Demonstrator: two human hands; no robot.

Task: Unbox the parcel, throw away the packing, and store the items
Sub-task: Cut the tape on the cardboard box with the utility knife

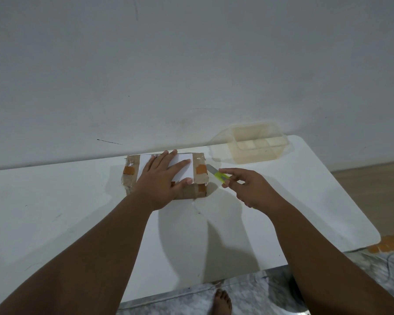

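A small brown cardboard parcel [197, 178] with a white label, clear wrap and orange tape patches lies near the far edge of the white table [77, 212]. My left hand [162, 178] rests flat on top of it, fingers spread, pressing down. My right hand [248, 187] is just right of the parcel and grips a yellow-green box cutter [221, 176]. The cutter's blade points at the parcel's right end, close to an orange tape patch.
A clear plastic storage container [257, 144] with small compartments stands at the table's back right, against the white wall. The table's right edge drops to a wooden floor. A bare foot [222, 302] and a cable show on the marbled floor below the near edge.
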